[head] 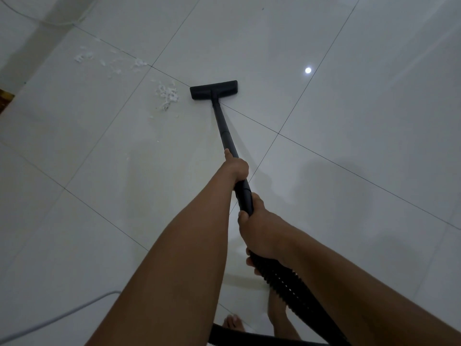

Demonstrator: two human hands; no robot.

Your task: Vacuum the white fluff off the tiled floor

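Head view: left hand (237, 168) and right hand (262, 233) grasp the pole (224, 126); fluff (167, 94) just left of the vacuum head (213, 89) may scatter if pushed.

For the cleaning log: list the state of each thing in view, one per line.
floor head: flat on the tiles, right of the fluff, apart from it.
near fluff pile: lying on the tiles.
far fluff clumps: scattered on the tiles.
left hand: grips the wand.
right hand: grips the wand's end by the hose.
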